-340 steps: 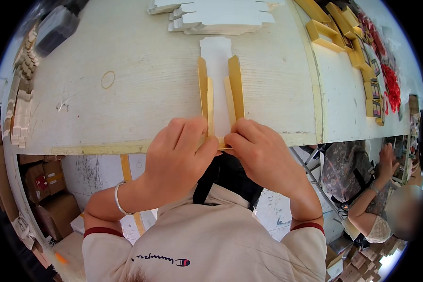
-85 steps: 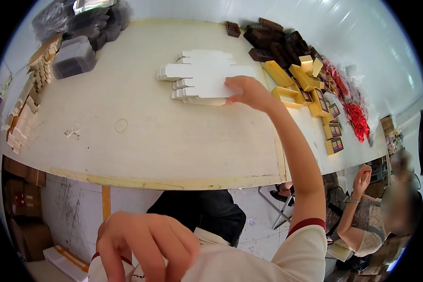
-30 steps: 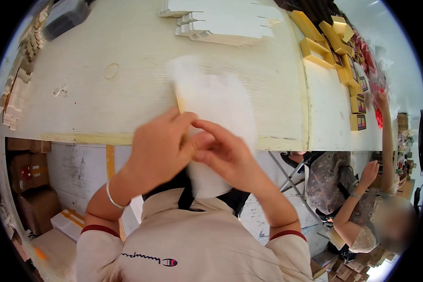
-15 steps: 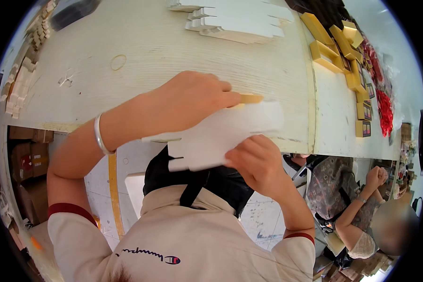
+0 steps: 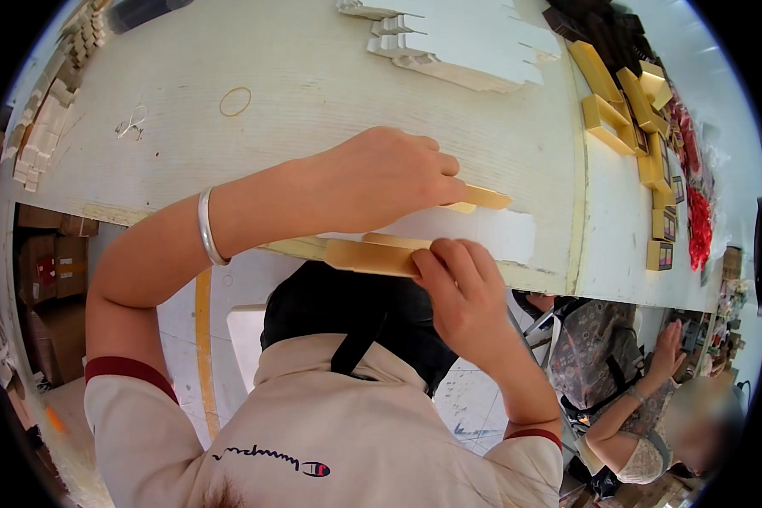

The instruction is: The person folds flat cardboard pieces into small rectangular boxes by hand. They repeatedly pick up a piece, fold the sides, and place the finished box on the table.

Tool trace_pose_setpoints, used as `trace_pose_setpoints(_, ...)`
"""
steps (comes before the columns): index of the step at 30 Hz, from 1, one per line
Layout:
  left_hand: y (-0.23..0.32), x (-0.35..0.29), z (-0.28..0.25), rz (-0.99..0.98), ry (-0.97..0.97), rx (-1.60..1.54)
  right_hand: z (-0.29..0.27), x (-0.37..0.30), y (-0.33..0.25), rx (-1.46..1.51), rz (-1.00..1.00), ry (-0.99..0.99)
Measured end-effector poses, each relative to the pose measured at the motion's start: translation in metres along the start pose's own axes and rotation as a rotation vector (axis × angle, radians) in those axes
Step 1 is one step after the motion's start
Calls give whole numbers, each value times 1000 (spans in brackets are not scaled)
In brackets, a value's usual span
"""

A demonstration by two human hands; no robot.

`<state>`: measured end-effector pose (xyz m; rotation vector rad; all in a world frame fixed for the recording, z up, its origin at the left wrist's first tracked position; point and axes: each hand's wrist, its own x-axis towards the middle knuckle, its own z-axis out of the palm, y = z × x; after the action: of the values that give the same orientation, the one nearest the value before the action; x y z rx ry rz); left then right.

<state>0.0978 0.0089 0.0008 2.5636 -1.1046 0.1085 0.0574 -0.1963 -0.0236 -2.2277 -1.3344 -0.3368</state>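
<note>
A carton blank (image 5: pixel 499 234), white on one face and gold on the other, lies at the table's near edge in front of me. Its long sides are bent up, showing a gold far flap (image 5: pixel 488 197) and a gold near flap (image 5: pixel 371 257). My left hand (image 5: pixel 389 172) reaches across the top, fingers curled and closed on the far flap. My right hand (image 5: pixel 464 292) pinches the near flap at its right end between thumb and fingers. The blank's left part is hidden beneath my left hand and forearm.
Flat white carton blanks (image 5: pixel 466 46) are stacked at the back. Several gold boxes (image 5: pixel 610 123) stand at the right, beside red packaging (image 5: pixel 698 227). A rubber band (image 5: pixel 235 102) lies on the table (image 5: pixel 296 118). Another person (image 5: pixel 652 406) sits at the lower right.
The blank has gone from a mostly flat white panel to bent-up sides with gold showing. My right hand has shifted slightly down onto the near flap; my left hand has moved right.
</note>
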Motion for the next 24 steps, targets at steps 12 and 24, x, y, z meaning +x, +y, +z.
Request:
trace_pose_setpoints(12, 7, -30, -22, -174, -46, -176, -13, 31, 21, 201, 167, -227)
trace_pose_setpoints(24, 51, -40, 1, -327, 117, -16, -19, 18, 44, -279, 100, -87)
